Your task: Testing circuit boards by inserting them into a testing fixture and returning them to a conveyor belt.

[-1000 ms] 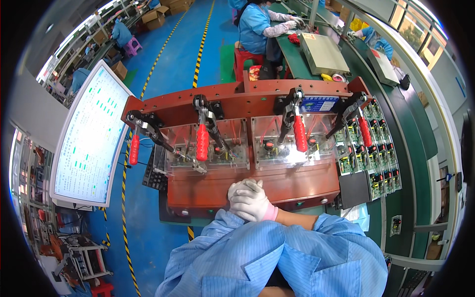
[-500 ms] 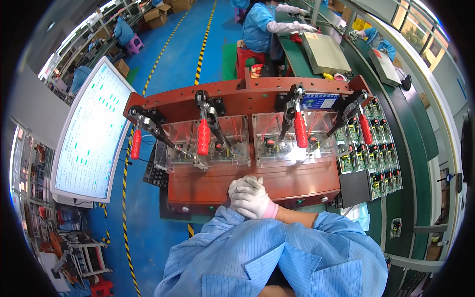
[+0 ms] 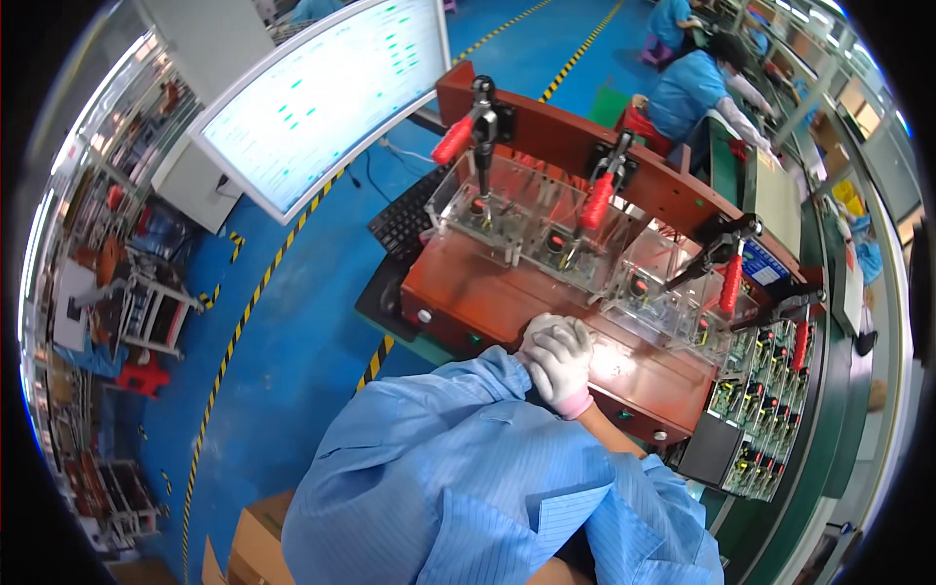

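My hands, in white gloves, are clasped together at the near edge of a red-brown fixture box. My right hand (image 3: 565,366), with a pink cuff at the wrist, lies over my left hand (image 3: 537,337), which is partly hidden beneath it. Both have their fingers folded closed, and no tool or part shows in them. Just beyond, on the fixture box (image 3: 468,288), toggle clamps with red handles (image 3: 598,202) stand over clear plastic covers (image 3: 526,216). Circuit boards with wires show through the covers.
A lit monitor (image 3: 331,93) stands at the upper left, near a black keyboard (image 3: 405,210). Several green circuit boards (image 3: 760,405) lie in rows right of the fixture, beside a dark flat panel (image 3: 709,448). A co-worker (image 3: 687,93) sits farther off. A cardboard box (image 3: 258,536) is lower left.
The view has turned to the left, so the fixture now appears tilted and farther right, and the monitor nearer the top middle. My hands stay clasped.
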Tool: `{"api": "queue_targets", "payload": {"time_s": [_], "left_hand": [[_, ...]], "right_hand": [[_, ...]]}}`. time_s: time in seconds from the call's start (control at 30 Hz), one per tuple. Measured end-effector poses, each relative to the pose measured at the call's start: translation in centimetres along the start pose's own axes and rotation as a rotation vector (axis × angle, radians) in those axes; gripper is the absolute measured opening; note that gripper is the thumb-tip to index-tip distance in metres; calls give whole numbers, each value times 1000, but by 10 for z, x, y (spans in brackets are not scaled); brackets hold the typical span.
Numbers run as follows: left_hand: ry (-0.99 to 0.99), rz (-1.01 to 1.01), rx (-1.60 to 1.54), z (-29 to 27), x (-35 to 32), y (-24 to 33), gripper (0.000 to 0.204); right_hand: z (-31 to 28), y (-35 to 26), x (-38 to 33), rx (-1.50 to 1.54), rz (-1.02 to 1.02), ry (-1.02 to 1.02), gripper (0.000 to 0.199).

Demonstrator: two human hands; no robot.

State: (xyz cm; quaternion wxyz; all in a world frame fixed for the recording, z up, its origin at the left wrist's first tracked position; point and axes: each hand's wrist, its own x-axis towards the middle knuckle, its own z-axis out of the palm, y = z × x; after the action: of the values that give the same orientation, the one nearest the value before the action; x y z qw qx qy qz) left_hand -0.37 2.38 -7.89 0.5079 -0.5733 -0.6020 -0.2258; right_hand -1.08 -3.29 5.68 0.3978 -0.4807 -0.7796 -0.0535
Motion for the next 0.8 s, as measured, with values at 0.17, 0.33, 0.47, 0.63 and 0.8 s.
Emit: {"api": "queue_targets", "payload": {"time_s": [0.17,0.33,0.47,0.63,0.8], "left_hand": [[-399,250,-206,0,29,-17,53],[-796,539,-443,-9,53,-35,53],[-1120,778,-628,-11,70,-50,53],[-1299,944,-809,-5,72,-59,49],[-948,768,-1033,6,59,-65,39]], "right_hand": [[3,-3,-13,-11,77,-7,23],[8,-9,-21,-44,147,-2,25],[11,-15,-26,-74,200,14,25],[14,-24,-28,-88,268,37,24],[16,-29,-28,-107,300,44,24]]}}
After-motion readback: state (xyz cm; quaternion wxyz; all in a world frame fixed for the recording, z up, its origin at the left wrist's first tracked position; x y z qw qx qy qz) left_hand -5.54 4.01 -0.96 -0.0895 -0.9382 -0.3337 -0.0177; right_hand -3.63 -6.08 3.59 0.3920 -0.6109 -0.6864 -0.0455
